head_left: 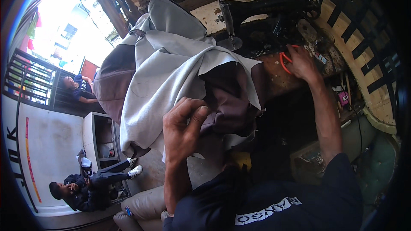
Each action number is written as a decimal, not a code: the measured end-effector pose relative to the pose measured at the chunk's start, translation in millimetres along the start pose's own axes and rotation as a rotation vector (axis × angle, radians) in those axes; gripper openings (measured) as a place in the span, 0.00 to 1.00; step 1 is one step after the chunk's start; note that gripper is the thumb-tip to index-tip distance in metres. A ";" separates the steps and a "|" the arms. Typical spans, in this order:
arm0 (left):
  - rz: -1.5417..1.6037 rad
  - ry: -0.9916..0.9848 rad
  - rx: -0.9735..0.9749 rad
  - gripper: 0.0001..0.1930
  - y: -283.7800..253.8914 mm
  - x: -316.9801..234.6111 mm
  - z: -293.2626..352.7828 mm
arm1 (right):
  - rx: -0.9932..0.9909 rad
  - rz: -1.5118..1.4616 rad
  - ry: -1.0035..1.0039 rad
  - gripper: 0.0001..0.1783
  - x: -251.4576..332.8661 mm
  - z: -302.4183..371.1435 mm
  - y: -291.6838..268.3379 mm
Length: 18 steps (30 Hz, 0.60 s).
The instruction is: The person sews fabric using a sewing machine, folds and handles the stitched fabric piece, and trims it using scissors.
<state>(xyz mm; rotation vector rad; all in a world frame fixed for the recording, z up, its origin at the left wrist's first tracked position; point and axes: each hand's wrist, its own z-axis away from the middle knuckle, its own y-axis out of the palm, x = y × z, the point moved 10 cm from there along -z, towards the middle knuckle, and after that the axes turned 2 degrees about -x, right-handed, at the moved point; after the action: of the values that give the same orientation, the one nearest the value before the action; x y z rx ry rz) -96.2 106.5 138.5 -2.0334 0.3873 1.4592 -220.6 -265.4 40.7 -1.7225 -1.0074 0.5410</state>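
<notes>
My left hand (pixel 185 124) is raised in front of a big draped cover, its fingers curled in and the thumb pressed against them. Whatever those fingers hold, if anything, is hidden. The cover (pixel 160 70) is pale grey on one side, with dark brown panels (pixel 113 77) on the other, and a few loose threads hang from its edge. To the right, over the wooden sewing table (pixel 274 70), my right hand (pixel 303 63) is closed on scissors with orange-red loop handles (pixel 283 62). The blades cannot be made out.
A black sewing machine (pixel 265 8) with a handwheel stands beyond the cover, at the table's back. A small pink object (pixel 343 98) is at the right. One person (pixel 87 188) sits at lower left; another (pixel 79 87) leans by a railing. A padded beige seat (pixel 145 205) is near me.
</notes>
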 end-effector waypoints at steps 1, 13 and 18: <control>0.013 -0.008 -0.002 0.08 0.6 1.2 1.4 | 0.161 -0.054 0.067 0.37 -11.2 -7.8 12.9; -0.131 -0.020 -0.107 0.06 -23.3 1.5 7.0 | 0.297 -0.579 -0.541 0.42 161.7 108.7 -106.7; -0.127 0.043 -0.107 0.07 -9.0 -5.3 5.3 | 0.200 -0.531 -0.608 0.36 180.1 130.8 -89.6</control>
<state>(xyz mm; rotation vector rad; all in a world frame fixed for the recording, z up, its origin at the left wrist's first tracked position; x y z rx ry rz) -97.1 116.2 144.9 -2.1355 0.1974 1.3871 -253.1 -33.6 93.2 -1.0551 -1.7064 0.7980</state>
